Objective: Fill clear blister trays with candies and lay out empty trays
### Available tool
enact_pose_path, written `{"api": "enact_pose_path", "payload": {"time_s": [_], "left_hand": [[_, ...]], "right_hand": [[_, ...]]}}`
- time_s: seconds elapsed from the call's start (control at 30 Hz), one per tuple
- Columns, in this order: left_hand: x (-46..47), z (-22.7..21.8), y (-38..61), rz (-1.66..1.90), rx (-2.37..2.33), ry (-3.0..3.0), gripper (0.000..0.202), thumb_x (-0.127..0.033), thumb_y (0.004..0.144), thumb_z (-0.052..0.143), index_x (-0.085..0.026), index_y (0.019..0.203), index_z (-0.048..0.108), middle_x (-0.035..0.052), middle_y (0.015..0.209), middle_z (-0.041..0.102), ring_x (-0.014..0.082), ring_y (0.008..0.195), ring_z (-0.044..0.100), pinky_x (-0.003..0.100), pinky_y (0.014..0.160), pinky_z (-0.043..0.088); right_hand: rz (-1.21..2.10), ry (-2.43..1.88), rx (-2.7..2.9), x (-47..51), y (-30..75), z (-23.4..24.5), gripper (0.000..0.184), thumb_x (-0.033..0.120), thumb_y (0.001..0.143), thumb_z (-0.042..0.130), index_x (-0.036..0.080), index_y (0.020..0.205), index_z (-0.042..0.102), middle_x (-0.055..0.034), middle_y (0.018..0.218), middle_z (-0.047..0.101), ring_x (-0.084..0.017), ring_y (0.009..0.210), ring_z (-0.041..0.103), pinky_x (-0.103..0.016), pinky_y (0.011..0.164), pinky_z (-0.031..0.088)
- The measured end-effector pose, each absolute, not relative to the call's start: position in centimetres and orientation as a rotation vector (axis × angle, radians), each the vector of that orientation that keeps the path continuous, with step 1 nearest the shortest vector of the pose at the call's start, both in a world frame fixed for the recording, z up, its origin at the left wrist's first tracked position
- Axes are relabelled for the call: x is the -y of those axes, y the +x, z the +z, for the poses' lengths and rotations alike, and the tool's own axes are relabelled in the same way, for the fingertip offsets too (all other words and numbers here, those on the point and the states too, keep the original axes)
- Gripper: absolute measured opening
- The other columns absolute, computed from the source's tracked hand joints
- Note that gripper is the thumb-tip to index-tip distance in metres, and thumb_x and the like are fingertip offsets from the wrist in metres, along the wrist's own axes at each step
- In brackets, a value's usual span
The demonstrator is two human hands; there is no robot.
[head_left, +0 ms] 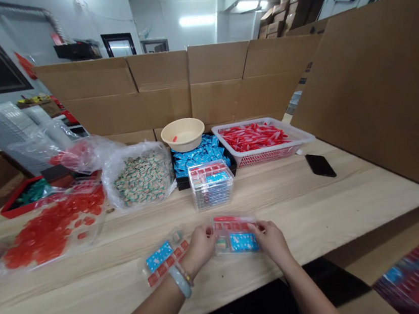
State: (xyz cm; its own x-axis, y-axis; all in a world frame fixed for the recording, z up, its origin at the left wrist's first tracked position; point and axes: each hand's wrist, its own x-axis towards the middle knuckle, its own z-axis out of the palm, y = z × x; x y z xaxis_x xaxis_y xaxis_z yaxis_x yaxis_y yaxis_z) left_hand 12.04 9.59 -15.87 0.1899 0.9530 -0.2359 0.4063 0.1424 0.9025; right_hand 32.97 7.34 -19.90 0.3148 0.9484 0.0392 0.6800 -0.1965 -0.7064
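Note:
Both my hands hold one clear plastic tray [226,246] by its two ends, low over the wooden table. In it are a blue packet [244,242], a row of red squares and a red pen-like stick [232,219] along the far side. My left hand [202,247] pinches its left end, and my right hand [270,238] pinches the right one. Beside my left wrist lies a second clear tray [161,258] with a blue packet and red squares. Just beyond my hands stands a stack of similar clear trays [212,187].
A white basket [266,156] holds red sticks. A cream bowl [182,130] rests on blue packets [197,156] in a black box. To the left are a bag of small greenish pieces [141,180] and red pieces [55,224] on plastic. A phone [320,165] lies right; cardboard walls [164,101] surround the table.

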Motion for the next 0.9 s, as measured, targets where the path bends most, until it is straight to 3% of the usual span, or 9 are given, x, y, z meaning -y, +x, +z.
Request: {"api": "enact_pose_path", "payload": {"time_s": [0.17,0.33,0.47,0.57,0.67,0.77,0.9], "left_hand": [[-10.0,-13.5,12.8,0.716,-1.297,1.047,0.032,-0.022,0.063,0.056,-0.01,0.09,0.044,0.0028,0.075,0.051,0.0097,0.061,0.048,0.022,0.055,0.036],[-11.4,-11.5,13.9,0.742,-1.038,0.852,0.024,-0.02,0.058,0.057,-0.009,0.078,0.051,0.0001,0.065,0.048,0.0053,0.049,0.041,0.02,0.048,0.034],[-12.0,-11.3,13.4,0.802,-0.95,0.783,0.036,-0.023,0.058,0.063,-0.009,0.089,0.052,0.0062,0.083,0.055,0.0095,0.06,0.05,0.023,0.053,0.041],[-11.3,-11.7,12.0,0.847,-0.917,0.767,0.039,-0.024,0.059,0.065,-0.008,0.093,0.052,0.0097,0.091,0.056,0.0119,0.069,0.053,0.023,0.058,0.042],[-10.2,-12.2,9.9,0.906,-0.882,0.749,0.034,-0.024,0.063,0.064,-0.009,0.091,0.052,0.009,0.091,0.056,0.0132,0.074,0.055,0.024,0.064,0.043],[-9.1,-12.6,7.9,0.971,-0.853,0.714,0.029,-0.021,0.066,0.062,-0.01,0.09,0.05,0.0071,0.089,0.057,0.0145,0.077,0.056,0.028,0.071,0.044],[-8.2,-13.1,6.6,1.027,-0.854,0.659,0.032,-0.02,0.066,0.063,-0.012,0.092,0.047,0.0064,0.089,0.057,0.0151,0.076,0.057,0.029,0.07,0.045]], "right_hand": [[0.631,-1.886,1.341,-8.3,34.0,-20.2,0.05,0.052,0.07,0.045,0.008,0.086,0.061,-0.0102,0.081,0.056,-0.02,0.078,0.05,-0.029,0.073,0.037],[0.711,-1.793,1.28,-9.2,34.9,-18.3,0.056,0.058,0.067,0.047,0.009,0.087,0.06,-0.0106,0.083,0.057,-0.021,0.079,0.051,-0.028,0.071,0.038],[0.845,-1.684,1.18,-9.0,34.9,-16.5,0.065,0.063,0.066,0.045,0.008,0.1,0.056,-0.0113,0.093,0.057,-0.02,0.082,0.052,-0.026,0.067,0.04],[0.984,-1.703,1.105,-8.3,34.7,-16.7,0.072,0.067,0.068,0.034,0.008,0.106,0.051,-0.0123,0.097,0.055,-0.02,0.08,0.051,-0.027,0.062,0.04],[0.775,-1.922,1.255,-7.5,33.9,-18.0,0.074,0.063,0.072,0.028,0.003,0.111,0.048,-0.0167,0.104,0.048,-0.023,0.093,0.047,-0.033,0.081,0.037],[0.616,-2.149,1.5,-6.9,32.5,-18.9,0.066,0.061,0.072,0.036,0.005,0.105,0.05,-0.0179,0.105,0.042,-0.03,0.1,0.04,-0.041,0.084,0.033],[0.554,-2.316,1.661,-6.9,31.1,-19.1,0.043,0.053,0.075,0.04,0.013,0.087,0.05,-0.0128,0.097,0.041,-0.026,0.094,0.041,-0.038,0.074,0.037]]}}
